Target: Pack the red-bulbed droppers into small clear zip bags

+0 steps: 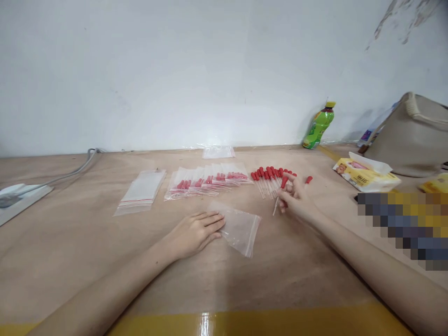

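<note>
My left hand (200,232) lies flat with its fingers stretched out, the fingertips resting on the left edge of a clear zip-lock bag (241,229) that looks empty. A red-bulbed dropper (284,182) is pinched in my right hand (296,196), its clear stem slanting down toward the table. Just behind that hand, a pile of droppers (268,173) lies with red bulbs pointing away from me. To the pile's left, several filled zip-lock bags (210,179) overlap in a row, with red bulbs showing through. One loose dropper (308,179) lies right of the pile, partly hidden by my hand.
A stack of flat zip-lock bags (142,189) lies at the left. Along the right stand a green drink bottle (319,126), a tissue box (367,176) and a beige bag (409,140). A grey cable (70,172) runs to the wall at the far left.
</note>
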Tool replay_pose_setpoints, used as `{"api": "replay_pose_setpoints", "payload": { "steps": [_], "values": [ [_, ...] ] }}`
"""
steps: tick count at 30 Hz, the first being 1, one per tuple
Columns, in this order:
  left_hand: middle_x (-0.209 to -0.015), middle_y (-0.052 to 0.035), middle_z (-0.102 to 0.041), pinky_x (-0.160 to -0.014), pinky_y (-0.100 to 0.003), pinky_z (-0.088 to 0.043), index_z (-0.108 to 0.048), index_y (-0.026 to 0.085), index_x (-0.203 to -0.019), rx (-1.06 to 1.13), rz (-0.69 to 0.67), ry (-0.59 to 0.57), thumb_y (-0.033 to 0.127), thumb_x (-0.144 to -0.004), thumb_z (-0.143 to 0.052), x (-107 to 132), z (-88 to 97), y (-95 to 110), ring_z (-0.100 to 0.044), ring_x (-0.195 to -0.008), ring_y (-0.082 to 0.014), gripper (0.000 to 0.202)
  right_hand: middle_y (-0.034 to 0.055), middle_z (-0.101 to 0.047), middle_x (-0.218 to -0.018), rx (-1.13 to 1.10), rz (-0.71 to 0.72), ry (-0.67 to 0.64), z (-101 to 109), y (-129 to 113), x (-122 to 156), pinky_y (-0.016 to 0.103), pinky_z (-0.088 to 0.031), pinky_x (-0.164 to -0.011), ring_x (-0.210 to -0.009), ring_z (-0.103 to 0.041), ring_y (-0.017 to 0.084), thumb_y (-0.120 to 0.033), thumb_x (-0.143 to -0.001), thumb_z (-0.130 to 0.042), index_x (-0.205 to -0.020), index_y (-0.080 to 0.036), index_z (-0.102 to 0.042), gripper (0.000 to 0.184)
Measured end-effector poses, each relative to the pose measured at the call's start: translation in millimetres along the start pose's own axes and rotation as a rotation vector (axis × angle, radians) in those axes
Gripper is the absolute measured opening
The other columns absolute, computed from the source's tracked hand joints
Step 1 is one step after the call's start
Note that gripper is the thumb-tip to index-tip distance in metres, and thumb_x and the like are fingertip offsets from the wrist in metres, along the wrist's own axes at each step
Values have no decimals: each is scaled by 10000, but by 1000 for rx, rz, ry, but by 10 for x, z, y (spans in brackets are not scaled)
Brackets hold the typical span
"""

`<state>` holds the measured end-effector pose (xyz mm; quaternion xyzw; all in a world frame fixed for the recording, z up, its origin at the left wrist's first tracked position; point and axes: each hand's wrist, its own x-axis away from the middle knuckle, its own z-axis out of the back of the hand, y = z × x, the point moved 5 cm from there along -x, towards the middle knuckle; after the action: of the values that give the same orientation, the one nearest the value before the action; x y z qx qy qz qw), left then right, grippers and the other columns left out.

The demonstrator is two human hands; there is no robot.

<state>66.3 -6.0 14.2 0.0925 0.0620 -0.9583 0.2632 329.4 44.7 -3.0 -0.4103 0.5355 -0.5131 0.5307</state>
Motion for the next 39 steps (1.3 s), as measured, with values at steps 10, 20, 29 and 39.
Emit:
{"api": "replay_pose_setpoints", "payload": {
  "steps": [10, 20, 29, 39],
  "values": [
    [-1356, -60, -406, -995, -457, -345, -488, 255, -1240, 208, 138, 86, 344, -904, -420, -19, 44, -10, -383, -1232, -252, 355, -72, -515, -689, -207, -2, 59, -386, 28, 267, 277, -522, -510, -546, -587, 118, -421, -703, -610, -1052, -247, -254, 528],
    [-1351, -72, -415, -1027, -432, -318, -361, 234, -1330, 339, 217, 4, 369, -890, -442, -50, -35, -34, -371, -1248, -218, 467, -43, -577, -701, -389, -122, -111, -497, 61, 307, 281, -516, -618, -640, -626, 127, -377, -732, -601, -893, -232, -341, 338],
    [-1344, -72, -424, -1017, -436, -328, -354, 228, -1332, 371, 215, 20, 361, -888, -447, -64, -56, -44, -374, -1246, -222, 473, 48, -541, -1096, -120, -67, -531, -592, -70, 418, 160, -364, -366, -512, -537, 38, -346, -722, -630, -810, -199, -421, 270],
    [-1357, -64, -404, -1011, -398, -354, -325, 241, -1345, 521, 196, 32, 350, -892, -456, -6, -16, -145, -398, -1229, -212, 484, -49, -550, -604, 38, -183, -641, -661, 21, 348, 152, -364, -377, -428, -440, 32, -384, -653, -690, -777, -167, -484, 324]
  ]
}}
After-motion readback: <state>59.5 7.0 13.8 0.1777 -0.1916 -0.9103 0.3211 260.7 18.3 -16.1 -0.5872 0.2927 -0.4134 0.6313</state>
